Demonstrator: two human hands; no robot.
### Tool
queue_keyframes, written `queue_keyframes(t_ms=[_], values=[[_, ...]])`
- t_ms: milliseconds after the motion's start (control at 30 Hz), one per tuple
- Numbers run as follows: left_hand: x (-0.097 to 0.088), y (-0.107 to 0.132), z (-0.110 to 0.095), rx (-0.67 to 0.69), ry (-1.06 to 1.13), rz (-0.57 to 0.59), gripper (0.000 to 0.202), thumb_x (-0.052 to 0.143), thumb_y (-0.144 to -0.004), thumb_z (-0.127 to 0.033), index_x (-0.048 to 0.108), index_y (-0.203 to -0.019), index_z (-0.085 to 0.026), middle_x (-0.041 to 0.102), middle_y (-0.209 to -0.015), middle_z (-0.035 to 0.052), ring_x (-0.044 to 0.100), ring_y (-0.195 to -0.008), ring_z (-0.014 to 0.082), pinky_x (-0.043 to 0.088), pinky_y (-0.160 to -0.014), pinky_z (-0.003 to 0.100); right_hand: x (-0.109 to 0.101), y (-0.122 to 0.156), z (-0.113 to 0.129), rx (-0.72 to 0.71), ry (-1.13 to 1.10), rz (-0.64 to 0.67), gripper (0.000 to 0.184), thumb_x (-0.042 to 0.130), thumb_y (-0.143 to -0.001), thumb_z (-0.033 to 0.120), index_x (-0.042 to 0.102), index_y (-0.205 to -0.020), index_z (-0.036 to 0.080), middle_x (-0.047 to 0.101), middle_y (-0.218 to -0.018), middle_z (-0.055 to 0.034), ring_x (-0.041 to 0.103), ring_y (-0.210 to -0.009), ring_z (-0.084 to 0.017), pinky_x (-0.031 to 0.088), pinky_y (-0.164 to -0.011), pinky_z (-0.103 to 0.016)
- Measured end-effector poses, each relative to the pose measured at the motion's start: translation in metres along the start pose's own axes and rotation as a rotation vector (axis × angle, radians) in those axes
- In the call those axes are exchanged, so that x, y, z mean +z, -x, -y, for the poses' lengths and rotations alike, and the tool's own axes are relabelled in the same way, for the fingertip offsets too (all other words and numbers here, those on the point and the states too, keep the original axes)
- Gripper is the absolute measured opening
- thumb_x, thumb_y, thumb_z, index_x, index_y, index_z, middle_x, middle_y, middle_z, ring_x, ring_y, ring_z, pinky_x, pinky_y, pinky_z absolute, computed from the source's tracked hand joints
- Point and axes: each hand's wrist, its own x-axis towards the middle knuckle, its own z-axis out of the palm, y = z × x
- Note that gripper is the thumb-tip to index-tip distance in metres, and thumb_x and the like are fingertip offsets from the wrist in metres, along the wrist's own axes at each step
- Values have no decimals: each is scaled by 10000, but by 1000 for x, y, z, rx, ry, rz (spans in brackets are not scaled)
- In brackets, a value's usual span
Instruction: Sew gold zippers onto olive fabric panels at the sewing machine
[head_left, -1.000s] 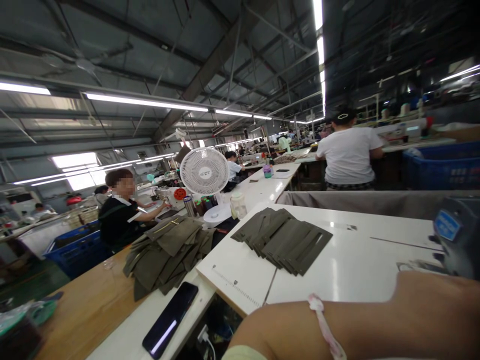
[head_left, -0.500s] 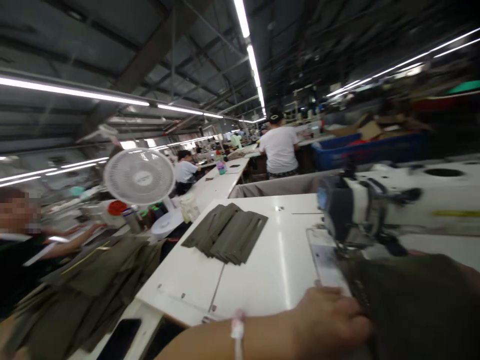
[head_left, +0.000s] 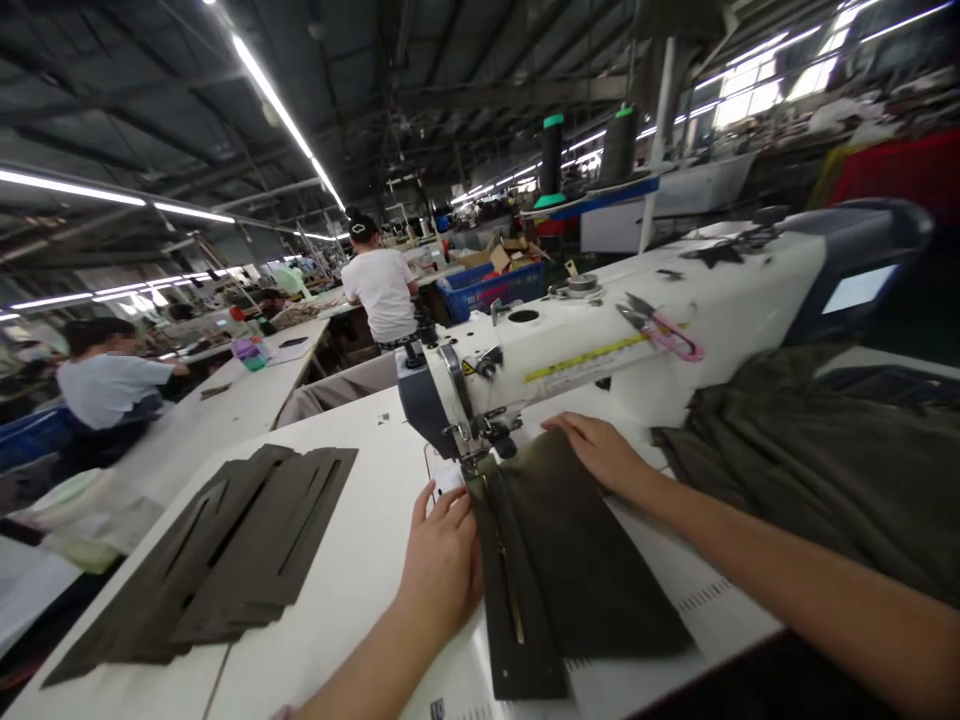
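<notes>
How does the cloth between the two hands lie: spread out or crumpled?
Spread out: the cloth lies mostly flat, its zip nearly straight and lower edges visible.

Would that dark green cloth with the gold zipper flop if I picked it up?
The cloth would probably flop, because it looks thin and soft. The strip along the zipper may bend less, since it lies flat and straight. The far end might catch, because it reaches under the machine.

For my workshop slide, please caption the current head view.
Left hand and right hand flank dark cloth at a sewing machine, with overlapping pieces lying left.
</notes>
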Motion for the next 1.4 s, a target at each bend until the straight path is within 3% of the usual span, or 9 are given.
queue_keyframes(t_ms=[200, 333, 433, 500, 667, 800, 900, 1133, 1400], values=[[-1, 1, -2, -21, 30, -26, 353, 460, -658, -69, 638, -942, -182, 637, -1015, 81, 523, -1045, 269, 243, -1033, 527, -10, -6, 3, 13, 39, 33, 511, 248, -946, 445, 650, -755, 195, 632, -830, -60, 586, -827, -196, 441, -769, -289], [1, 2, 0, -28, 48, -41, 393, 468, -652, -73, 629, -991, -190, 624, -1072, 80, 508, -1072, 271, 247, -1030, 521, -9, -6, 3, 17, 123, 77, 566, 201, -960, 436, 609, -652, 193, 620, -754, -56, 579, -769, -191, 420, -734, -283], [2, 1, 0, -30, 39, -29, 383, 473, -646, -77, 626, -981, -182, 625, -1063, 83, 513, -1062, 274, 259, -1020, 520, -6, -8, 0, 12, 229, 133, 397, 393, -924, 384, 580, -632, 189, 612, -657, -29, 574, -654, -183, 396, -613, -268], [1, 0, -1, -40, 17, -16, 353, 482, -636, -82, 629, -943, -178, 629, -1034, 86, 524, -1033, 282, 291, -992, 520, -4, -10, -1, -4, 321, 142, 281, 501, -879, 313, 589, -652, 174, 624, -669, -49, 580, -673, -210, 388, -644, -300], [0, 0, -3, -63, 25, -48, 241, 474, -660, -97, 602, -847, -179, 628, -976, 80, 547, -968, 270, 357, -944, 510, -3, -5, 17, -140, 467, 80, 159, 480, -861, 155, 612, -793, 98, 616, -857, -175, 550, -877, -306, 377, -780, -432], [10, 8, 4, -91, 71, -181, 314, 447, -708, -129, 534, -1009, -135, 589, -1052, 132, 548, -990, 264, 438, -901, 485, 15, 16, 46, -442, 346, 125, 195, 440, -882, 173, 620, -943, 130, 613, -1020, -118, 537, -980, -231, 409, -893, -358], [19, 13, 13, -14, 96, -182, 443, 411, -713, -91, 472, -1152, -101, 533, -1194, 166, 501, -1120, 258, 470, -913, 438, 35, 31, 55, -628, 157, 124, 329, 352, -893, 143, 574, -1113, 38, 570, -1165, -154, 486, -1128, -222, 383, -995, -342], [21, 8, 19, 133, 77, -108, 394, 371, -738, -57, 578, -1070, -101, 554, -1200, 163, 525, -1119, 257, 483, -928, 407, 44, 33, 53, -638, 93, 129, 405, 287, -873, 96, 560, -1125, -66, 558, -1168, -213, 487, -1146, -262, 401, -1002, -373], [19, 5, 18, 159, 49, -131, 406, 390, -700, -50, 576, -1053, -124, 569, -1152, 156, 551, -1066, 266, 501, -898, 425, 42, 32, 54, -672, 123, 127, 404, 299, -858, 85, 566, -1116, -73, 560, -1163, -217, 499, -1133, -269, 392, -1010, -363]])
